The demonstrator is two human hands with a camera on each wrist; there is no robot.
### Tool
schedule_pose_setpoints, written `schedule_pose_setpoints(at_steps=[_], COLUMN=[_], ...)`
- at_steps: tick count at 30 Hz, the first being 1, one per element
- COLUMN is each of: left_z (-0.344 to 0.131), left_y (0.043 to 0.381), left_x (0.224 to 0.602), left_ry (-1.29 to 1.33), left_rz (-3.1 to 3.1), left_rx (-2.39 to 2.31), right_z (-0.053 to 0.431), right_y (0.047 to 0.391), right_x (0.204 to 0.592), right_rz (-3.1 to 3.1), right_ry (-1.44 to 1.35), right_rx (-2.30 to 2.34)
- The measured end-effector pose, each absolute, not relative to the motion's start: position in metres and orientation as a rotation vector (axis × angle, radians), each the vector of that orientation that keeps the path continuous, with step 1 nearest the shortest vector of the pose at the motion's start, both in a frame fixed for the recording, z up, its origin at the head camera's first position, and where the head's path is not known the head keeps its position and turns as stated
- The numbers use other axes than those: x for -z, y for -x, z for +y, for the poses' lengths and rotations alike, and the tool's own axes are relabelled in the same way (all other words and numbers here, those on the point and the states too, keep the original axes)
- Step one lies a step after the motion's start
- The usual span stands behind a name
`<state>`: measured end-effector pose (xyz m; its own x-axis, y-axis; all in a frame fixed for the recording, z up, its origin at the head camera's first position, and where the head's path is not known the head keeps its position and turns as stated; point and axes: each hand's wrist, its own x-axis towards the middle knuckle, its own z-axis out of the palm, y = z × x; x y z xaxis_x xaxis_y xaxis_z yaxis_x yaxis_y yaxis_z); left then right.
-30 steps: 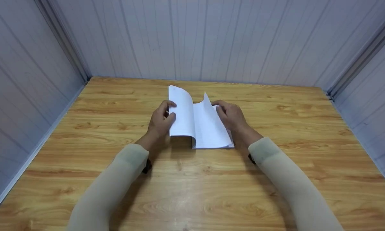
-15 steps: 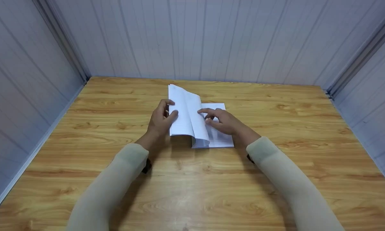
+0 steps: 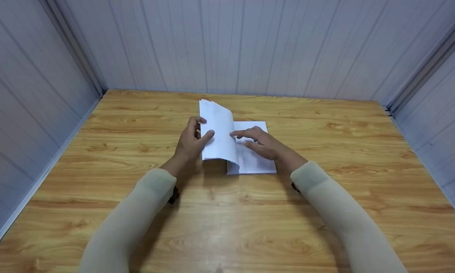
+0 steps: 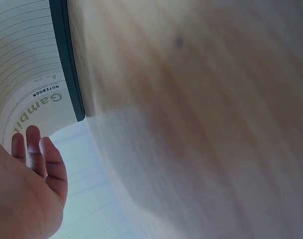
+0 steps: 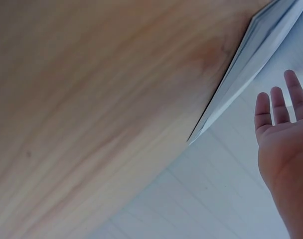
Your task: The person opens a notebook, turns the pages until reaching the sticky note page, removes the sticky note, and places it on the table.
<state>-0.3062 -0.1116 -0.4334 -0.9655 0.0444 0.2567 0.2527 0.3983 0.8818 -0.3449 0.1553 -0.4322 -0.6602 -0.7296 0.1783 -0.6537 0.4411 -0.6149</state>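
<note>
A notebook (image 3: 255,163) with lined white pages lies open in the middle of the table. My left hand (image 3: 189,141) grips its lifted left part, a curved stack of pages (image 3: 218,132), thumb in front and fingers behind. In the left wrist view, the notebook's outer cover (image 4: 27,55) shows ruled lines, the words "Gambit NOTEBOOK" and a dark green spine (image 4: 67,59); fingers of the left hand (image 4: 27,194) lie at it. My right hand (image 3: 263,144) hovers over the right-hand pages, index fingertip right at the bend of the raised pages. Its fingers look extended in the right wrist view.
The notebook rests on a wood-grain table (image 3: 212,227). Pale panelled walls (image 3: 227,45) stand behind the table and along both sides. A dark band (image 3: 174,195) shows under the left sleeve cuff.
My right hand has moved left from the notebook's right edge, and a page has swung left onto the raised stack. The left hand keeps its grip, its thumb slightly further over the pages.
</note>
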Motion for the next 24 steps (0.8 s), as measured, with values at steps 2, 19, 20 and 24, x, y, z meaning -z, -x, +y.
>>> schedule_pose_setpoints(at_steps=[2,19,20,24], left_z=[-0.1114,-0.1115,-0.1113,-0.1117], left_y=[0.3061,0.3029,0.3028,0.3031], left_x=[0.4331,0.4304,0.4304,0.4318], left_ry=[0.260,0.259,0.258,0.293], left_rz=[-2.468,-2.484,-2.488,-2.483], left_rx=[1.596,1.634,1.624,1.587], right_z=[0.1556,0.1558,0.1557,0.1546], right_y=[0.3448,0.3432,0.3436,0.3454], right_x=[0.4325,0.4307,0.4309,0.4312], right_rz=[2.555,2.574,2.598,2.779], right_ry=[1.254,1.268,1.271,1.240], right_rx=[1.025,0.945,0.930,0.809])
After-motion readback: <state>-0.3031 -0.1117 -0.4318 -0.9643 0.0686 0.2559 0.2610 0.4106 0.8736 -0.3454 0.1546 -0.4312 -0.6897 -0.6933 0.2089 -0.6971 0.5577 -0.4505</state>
